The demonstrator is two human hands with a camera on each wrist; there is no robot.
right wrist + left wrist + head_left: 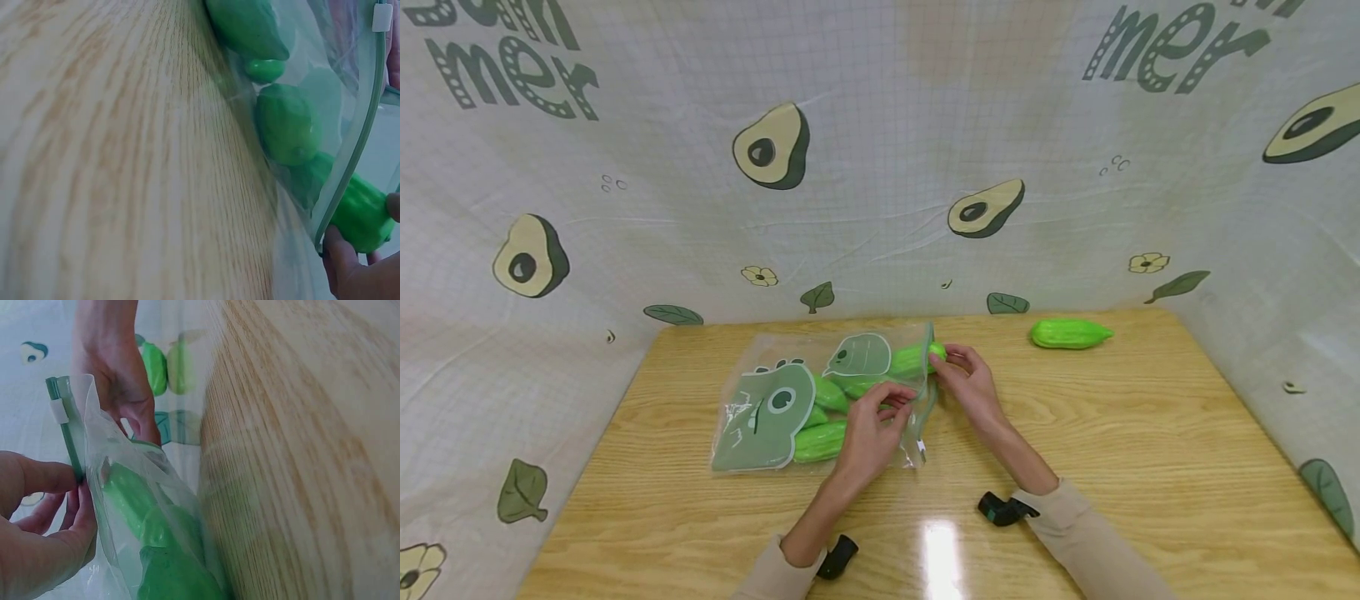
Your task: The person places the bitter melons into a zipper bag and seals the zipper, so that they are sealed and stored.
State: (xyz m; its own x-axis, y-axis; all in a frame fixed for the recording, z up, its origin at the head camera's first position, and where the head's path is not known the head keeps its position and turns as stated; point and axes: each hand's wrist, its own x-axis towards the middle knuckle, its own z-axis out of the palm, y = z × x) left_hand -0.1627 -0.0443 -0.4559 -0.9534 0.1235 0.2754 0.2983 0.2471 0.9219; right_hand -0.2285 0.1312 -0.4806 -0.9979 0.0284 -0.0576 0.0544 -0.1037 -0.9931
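A clear zip bag (765, 346) with a green cartoon dinosaur print lies on the table, several bright green ridged gourds (820, 442) showing through it. My left hand (871, 429) pinches the upper side of the bag's mouth by its green zip strip (70, 440), holding it lifted. At the open mouth, my right hand (976, 390) grips the end of another green gourd (365, 219) between thumb and fingers. Most of that gourd is inside the bag, with only its end sticking out. A white zip slider (382, 17) sits near one end of the strip.
One more green gourd (1070, 333) lies at the back right of the wooden table (1120, 442). A pale cloth (865, 250) printed with avocados and leaves hangs behind the table and along both sides.
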